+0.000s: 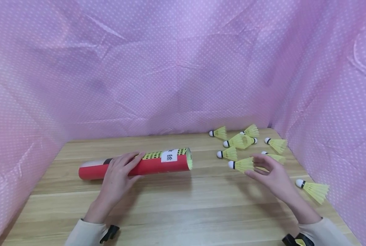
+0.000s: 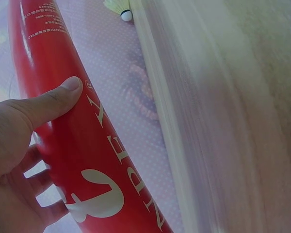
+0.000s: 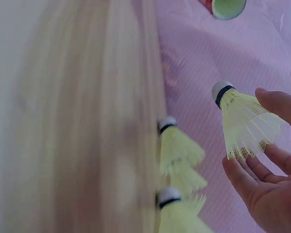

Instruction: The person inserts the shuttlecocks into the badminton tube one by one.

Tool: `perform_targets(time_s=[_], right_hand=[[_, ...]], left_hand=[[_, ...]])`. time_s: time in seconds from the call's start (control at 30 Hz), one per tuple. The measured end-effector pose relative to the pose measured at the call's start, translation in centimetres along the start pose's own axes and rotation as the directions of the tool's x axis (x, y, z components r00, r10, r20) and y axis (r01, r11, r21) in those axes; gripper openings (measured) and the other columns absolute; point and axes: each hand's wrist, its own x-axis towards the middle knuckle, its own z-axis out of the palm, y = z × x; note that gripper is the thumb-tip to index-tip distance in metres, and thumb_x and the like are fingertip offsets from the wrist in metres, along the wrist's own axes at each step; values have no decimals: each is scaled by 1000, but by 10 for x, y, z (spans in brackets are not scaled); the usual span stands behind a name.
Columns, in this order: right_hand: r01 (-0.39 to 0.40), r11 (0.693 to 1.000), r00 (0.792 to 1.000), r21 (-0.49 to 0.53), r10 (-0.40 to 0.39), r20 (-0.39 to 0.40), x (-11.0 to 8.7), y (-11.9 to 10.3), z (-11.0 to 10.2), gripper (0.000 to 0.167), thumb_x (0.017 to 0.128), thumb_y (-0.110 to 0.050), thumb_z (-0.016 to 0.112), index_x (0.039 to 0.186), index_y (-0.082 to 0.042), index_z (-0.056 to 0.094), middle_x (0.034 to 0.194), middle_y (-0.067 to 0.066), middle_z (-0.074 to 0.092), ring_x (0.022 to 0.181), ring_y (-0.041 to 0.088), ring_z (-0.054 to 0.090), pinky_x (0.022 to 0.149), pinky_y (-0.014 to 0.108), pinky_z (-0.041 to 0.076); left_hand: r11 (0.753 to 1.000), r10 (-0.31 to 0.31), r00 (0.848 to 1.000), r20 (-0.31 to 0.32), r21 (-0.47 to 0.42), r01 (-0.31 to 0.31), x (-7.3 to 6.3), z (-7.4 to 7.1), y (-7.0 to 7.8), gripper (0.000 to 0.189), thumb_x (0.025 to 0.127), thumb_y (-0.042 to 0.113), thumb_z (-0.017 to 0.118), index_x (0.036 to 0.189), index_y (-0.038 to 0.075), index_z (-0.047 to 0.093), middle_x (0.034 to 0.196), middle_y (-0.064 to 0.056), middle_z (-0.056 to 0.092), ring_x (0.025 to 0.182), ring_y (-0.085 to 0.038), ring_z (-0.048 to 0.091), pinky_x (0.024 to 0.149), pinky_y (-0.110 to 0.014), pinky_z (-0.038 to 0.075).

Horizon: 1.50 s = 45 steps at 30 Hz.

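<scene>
My left hand [image 1: 116,177] grips a red shuttlecock tube [image 1: 167,166] from above, fingers over the far side and thumb on the near side. The tube lies crosswise, its open end pointing right with yellow inside. In the left wrist view, the thumb presses on the red wall [image 2: 63,131], which carries white lettering. My right hand [image 1: 273,177] pinches a yellow shuttlecock [image 1: 244,165] by the skirt, its white cork pointing left toward the tube's mouth. The right wrist view has this shuttlecock [image 3: 247,124] between thumb and fingers, held above the others.
Several loose yellow shuttlecocks [image 1: 230,153] lie scattered on the right part of the wooden table [image 1: 183,212]. One shuttlecock [image 1: 316,191] is near the right edge, beyond my right wrist. Pink dotted cloth [image 1: 170,68] hangs behind the table and along both sides.
</scene>
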Motion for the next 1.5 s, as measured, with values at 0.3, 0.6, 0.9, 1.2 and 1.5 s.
perform_targets(time_s=[0.3, 0.6, 0.9, 1.2, 1.5], right_hand=[[32, 993, 999, 115, -37, 39, 27, -24, 23, 52, 84, -6, 81, 129, 5, 57, 122, 19, 62, 109, 8, 60, 91, 23, 52], [12, 973, 992, 232, -41, 119, 47, -45, 54, 55, 81, -3, 83, 129, 5, 57, 124, 18, 60, 113, 21, 59, 94, 30, 53], [-31, 966, 974, 257, -29, 226, 55, -56, 88, 57, 82, -8, 84, 131, 2, 57, 121, 18, 60, 115, 31, 60, 97, 34, 52], [-26, 955, 964, 294, -54, 261, 63, -66, 107, 53, 83, -7, 83, 129, 2, 59, 124, 17, 60, 116, 33, 62, 95, 35, 53], [-25, 954, 937, 300, -81, 338, 62, -68, 108, 62, 84, -9, 82, 139, -3, 54, 130, 15, 58, 123, 36, 57, 102, 41, 48]], left_hand=[[1000, 1, 1000, -9, 0, -1, 1, 1, 0, 101, 61, 15, 99, 149, 30, 51, 139, -8, 56, 125, -32, 50, 103, -57, 36], [1000, 3, 1000, -2, 1, -3, 2, 2, 1, 101, 61, 15, 98, 149, 29, 51, 138, -8, 56, 125, -32, 50, 103, -58, 36], [1000, 14, 1000, 2, 4, -14, 2, 3, 2, 99, 61, 15, 98, 148, 27, 52, 137, -9, 57, 124, -33, 50, 103, -57, 37], [1000, 14, 1000, 4, -3, -14, 3, 4, 3, 98, 61, 16, 98, 148, 27, 54, 137, -10, 57, 125, -32, 50, 103, -57, 36], [1000, 11, 1000, 1, -5, -11, 2, 4, 3, 97, 61, 15, 98, 147, 27, 54, 137, -9, 57, 125, -31, 50, 103, -56, 37]])
